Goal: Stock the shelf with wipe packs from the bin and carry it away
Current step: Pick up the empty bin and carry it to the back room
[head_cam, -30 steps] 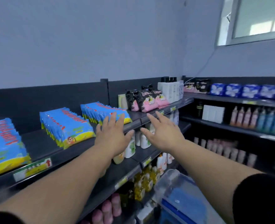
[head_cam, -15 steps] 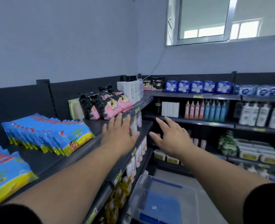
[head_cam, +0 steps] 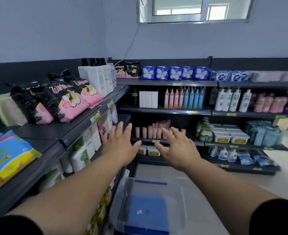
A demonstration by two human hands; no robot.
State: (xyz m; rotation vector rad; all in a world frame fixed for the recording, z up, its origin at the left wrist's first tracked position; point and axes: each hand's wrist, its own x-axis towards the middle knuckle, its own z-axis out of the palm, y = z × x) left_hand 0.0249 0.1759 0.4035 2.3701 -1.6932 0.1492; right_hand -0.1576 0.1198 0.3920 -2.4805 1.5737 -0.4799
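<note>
As the hands hover: the left hand (head_cam: 121,145) and right hand (head_cam: 177,148) are both empty. They are spread flat, palms down and fingers straight, touching nothing.
Bin: a clear plastic bin (head_cam: 182,189) stands on the floor (head_cam: 207,184), just beside the foot of the left shelf (head_cam: 46,133). A blue panel (head_cam: 148,212) shows through its bottom. No packs are visible inside, though the frame cuts off its near end.
Wipe packs: the blue-and-yellow wipe packs (head_cam: 4,158) lie on the top board of that shelf at the far left, well apart from both hands.
Direction from the hands: the bin lies below them and back toward the body, between the two forearms. The fingertips reach out past its far rim.
Long axis: it seems to run away from the person, roughly along the shelf front, so the long walls are to the left and right.
Nearer hand: neither is clearly nearer. The left forearm crosses above the left wall and the right forearm passes by the right wall.
Coming move, as a judgement: stocking looks finished, so the carry is what remains. For that, both hands would have to drop and draw back, one to each long wall.
</note>
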